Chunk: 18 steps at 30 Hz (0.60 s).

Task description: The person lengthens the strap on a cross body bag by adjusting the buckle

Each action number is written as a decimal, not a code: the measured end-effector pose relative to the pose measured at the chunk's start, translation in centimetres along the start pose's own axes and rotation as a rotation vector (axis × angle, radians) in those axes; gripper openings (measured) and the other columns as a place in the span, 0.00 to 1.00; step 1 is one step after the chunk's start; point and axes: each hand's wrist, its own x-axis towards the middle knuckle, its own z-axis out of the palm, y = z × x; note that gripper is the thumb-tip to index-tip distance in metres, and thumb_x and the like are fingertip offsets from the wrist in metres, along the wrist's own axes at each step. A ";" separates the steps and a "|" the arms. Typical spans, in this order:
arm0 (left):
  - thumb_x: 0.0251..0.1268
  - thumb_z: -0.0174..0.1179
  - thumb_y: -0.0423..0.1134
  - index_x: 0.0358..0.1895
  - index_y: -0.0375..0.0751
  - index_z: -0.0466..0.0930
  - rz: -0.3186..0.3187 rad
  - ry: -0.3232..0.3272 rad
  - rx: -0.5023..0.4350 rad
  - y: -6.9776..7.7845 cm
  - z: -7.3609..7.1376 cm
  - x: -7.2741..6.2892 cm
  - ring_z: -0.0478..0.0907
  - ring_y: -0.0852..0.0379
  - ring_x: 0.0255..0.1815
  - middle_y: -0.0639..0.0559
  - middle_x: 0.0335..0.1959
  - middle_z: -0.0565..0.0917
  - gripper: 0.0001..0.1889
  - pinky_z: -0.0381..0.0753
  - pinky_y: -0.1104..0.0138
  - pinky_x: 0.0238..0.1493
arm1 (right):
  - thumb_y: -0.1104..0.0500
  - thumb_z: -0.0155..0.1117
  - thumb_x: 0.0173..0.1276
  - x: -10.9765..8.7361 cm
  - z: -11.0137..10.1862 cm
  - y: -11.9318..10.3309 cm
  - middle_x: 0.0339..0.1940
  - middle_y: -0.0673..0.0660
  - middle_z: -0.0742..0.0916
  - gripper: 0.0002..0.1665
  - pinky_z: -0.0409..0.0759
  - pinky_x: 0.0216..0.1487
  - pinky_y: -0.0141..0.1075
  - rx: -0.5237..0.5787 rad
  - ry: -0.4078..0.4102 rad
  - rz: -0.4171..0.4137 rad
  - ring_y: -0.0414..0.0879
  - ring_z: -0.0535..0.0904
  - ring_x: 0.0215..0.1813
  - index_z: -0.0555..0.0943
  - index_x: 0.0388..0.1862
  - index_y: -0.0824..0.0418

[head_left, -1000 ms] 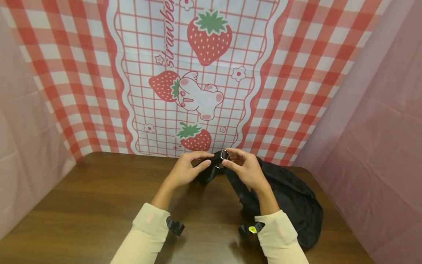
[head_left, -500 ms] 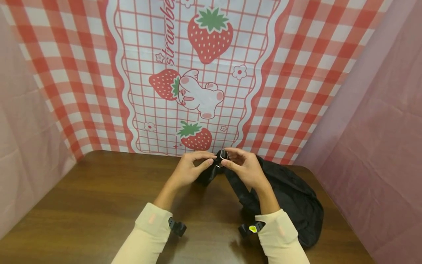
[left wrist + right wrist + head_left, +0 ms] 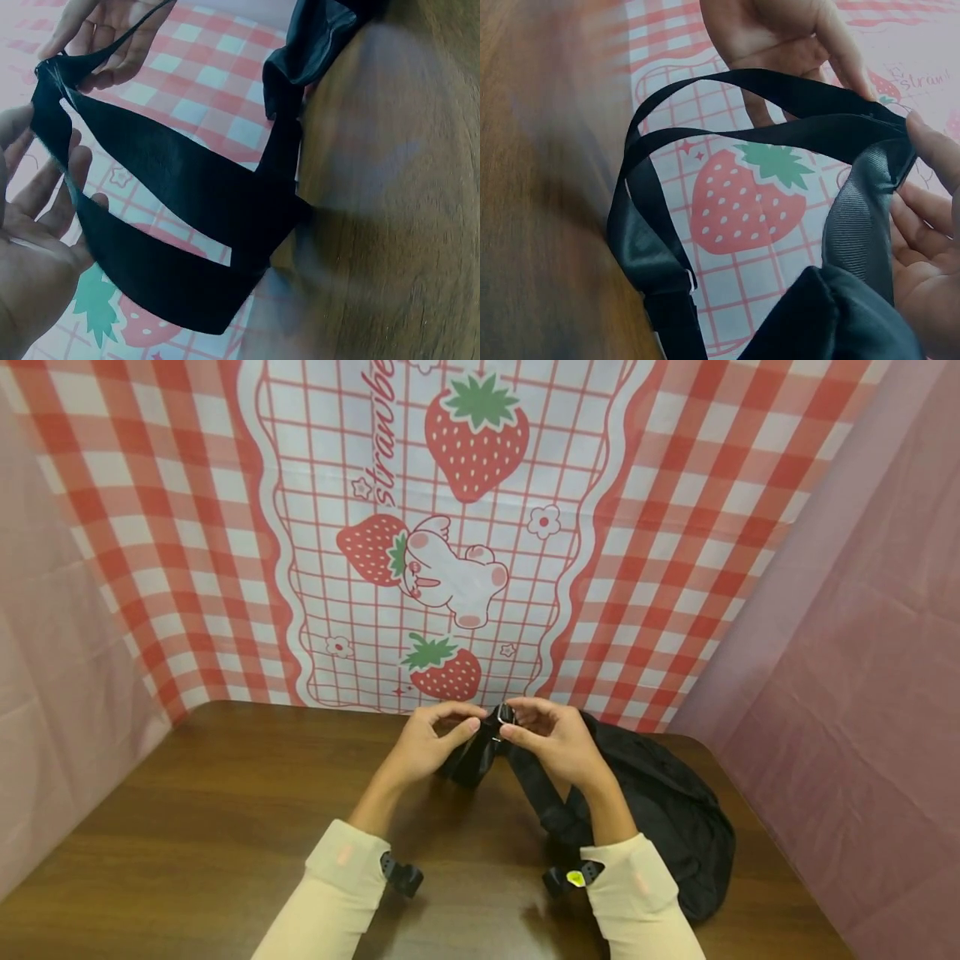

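A black fabric bag (image 3: 663, 814) lies on the right side of the table, and its strap (image 3: 165, 161) rises toward both hands. My right hand (image 3: 561, 747) pinches the strap at a metal slider buckle (image 3: 506, 715) between thumb and fingers. Just left of the buckle, my left hand (image 3: 424, 745) pinches the webbing between thumb and fingertips. Below the hands the strap hangs in a loop, shown from the side in the right wrist view, where a second metal fitting (image 3: 691, 280) sits lower on it. Fingers partly cover the buckle.
The brown wooden table (image 3: 225, 827) carries the bag. A red-and-white checked cloth (image 3: 637, 568) with strawberry prints hangs behind it, and pink drapes (image 3: 847, 652) stand at both sides. Each wrist wears a small black camera mount (image 3: 405, 878).
The buckle has shifted slightly left and tilted with the right fingers. The strap loop under my left hand hangs a little differently. Both hands stay almost in place.
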 end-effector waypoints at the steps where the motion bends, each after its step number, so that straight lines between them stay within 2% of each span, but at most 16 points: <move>1: 0.73 0.65 0.40 0.55 0.42 0.87 -0.002 -0.012 -0.009 0.0 0.0 0.0 0.85 0.50 0.51 0.49 0.54 0.87 0.12 0.83 0.58 0.51 | 0.56 0.74 0.68 0.0 0.0 0.0 0.43 0.61 0.86 0.23 0.85 0.43 0.37 -0.004 0.003 0.000 0.52 0.86 0.43 0.84 0.60 0.62; 6: 0.71 0.67 0.44 0.59 0.43 0.84 -0.035 -0.037 -0.002 0.1 0.1 0.1 0.83 0.50 0.56 0.49 0.55 0.86 0.17 0.81 0.55 0.58 | 0.57 0.74 0.68 0.0 -0.1 0.1 0.44 0.60 0.86 0.23 0.85 0.45 0.36 -0.013 0.003 -0.010 0.52 0.85 0.46 0.84 0.60 0.62; 9: 0.73 0.65 0.46 0.58 0.43 0.85 -0.068 -0.006 0.017 0.2 0.1 0.2 0.84 0.52 0.52 0.49 0.53 0.87 0.17 0.82 0.57 0.55 | 0.57 0.75 0.67 0.0 -0.1 0.0 0.46 0.59 0.86 0.23 0.85 0.46 0.37 -0.009 -0.012 -0.020 0.51 0.85 0.48 0.84 0.60 0.61; 14: 0.76 0.61 0.44 0.49 0.35 0.88 -0.137 0.058 0.052 0.3 0.1 0.4 0.84 0.56 0.40 0.46 0.42 0.90 0.15 0.82 0.61 0.45 | 0.57 0.75 0.67 -0.1 -0.2 0.0 0.48 0.57 0.88 0.24 0.85 0.47 0.39 -0.025 -0.060 -0.035 0.50 0.85 0.48 0.83 0.61 0.59; 18: 0.75 0.62 0.41 0.44 0.33 0.88 -0.205 0.051 0.020 0.3 0.0 0.3 0.82 0.56 0.35 0.46 0.37 0.89 0.13 0.80 0.63 0.41 | 0.56 0.75 0.67 -0.2 -0.1 0.0 0.48 0.55 0.89 0.25 0.85 0.47 0.41 -0.062 -0.108 -0.045 0.49 0.86 0.48 0.83 0.62 0.58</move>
